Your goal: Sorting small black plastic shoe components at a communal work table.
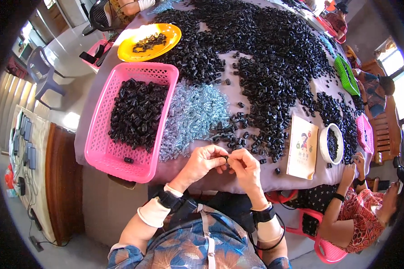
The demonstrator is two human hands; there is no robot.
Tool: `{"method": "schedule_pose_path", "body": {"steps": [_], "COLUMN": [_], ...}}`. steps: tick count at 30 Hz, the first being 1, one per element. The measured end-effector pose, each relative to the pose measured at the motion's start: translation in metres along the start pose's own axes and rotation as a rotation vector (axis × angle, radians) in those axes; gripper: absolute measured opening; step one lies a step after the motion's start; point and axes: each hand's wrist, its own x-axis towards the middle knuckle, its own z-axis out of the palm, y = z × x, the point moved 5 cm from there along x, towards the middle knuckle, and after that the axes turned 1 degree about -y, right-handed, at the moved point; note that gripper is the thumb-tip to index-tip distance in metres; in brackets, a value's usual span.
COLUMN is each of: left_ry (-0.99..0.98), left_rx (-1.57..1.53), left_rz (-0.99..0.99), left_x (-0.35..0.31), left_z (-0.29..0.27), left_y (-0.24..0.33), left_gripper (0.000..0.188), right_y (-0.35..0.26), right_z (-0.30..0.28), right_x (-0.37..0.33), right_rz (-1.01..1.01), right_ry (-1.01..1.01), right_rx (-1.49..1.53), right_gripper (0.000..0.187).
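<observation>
Just off the table's front edge, my left hand (198,165) and my right hand (247,169) meet at the fingertips. Both are closed in a pinch on a small black piece (226,158), mostly hidden by the fingers. Beyond them spreads a heap of small black plastic parts (267,105). A pile of small, clear bluish pieces (193,112) lies to the left of it. Further left stands a pink plastic basket (90,143) holding many black parts (137,112).
An orange plate (125,51) with small dark and brassy bits stands at the back left. To the right are a booklet (296,163), a white bowl (340,148) and a green basket (354,87). A co-worker (366,206) sits close on the right.
</observation>
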Motion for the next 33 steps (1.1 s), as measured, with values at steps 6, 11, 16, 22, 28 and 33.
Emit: {"method": "schedule_pose_path", "body": {"steps": [6, 11, 16, 22, 28, 33], "left_ry": [0.02, 0.032, 0.032, 0.056, 0.036, 0.038], "left_rx": [0.016, -0.01, -0.015, -0.021, -0.014, -0.023], "left_rz": [0.007, 0.009, 0.007, 0.012, 0.011, 0.022], "left_x": [0.0, -0.001, -0.001, -0.003, 0.0, -0.001], "left_z": [-0.006, -0.002, -0.003, -0.002, -0.003, -0.002], "left_y": [-0.003, 0.0, -0.003, 0.002, 0.0, 0.0], "left_gripper": [0.017, 0.016, 0.018, 0.018, 0.018, 0.018], "right_y": [-0.032, -0.045, -0.024, -0.026, -0.026, -0.024], "right_z": [0.01, -0.008, -0.01, -0.004, -0.02, -0.029], "right_x": [-0.006, 0.029, 0.065, 0.035, 0.032, 0.053], "right_rz": [-0.433, -0.465, -0.555, -0.521, -0.524, -0.506], "right_ry": [0.026, 0.06, 0.096, -0.066, -0.089, 0.086], "right_rx": [-0.483, -0.721, -0.913, -0.869, -0.757, -0.833], "right_gripper": [0.016, 0.022, 0.033, 0.038, 0.035, 0.026]}}
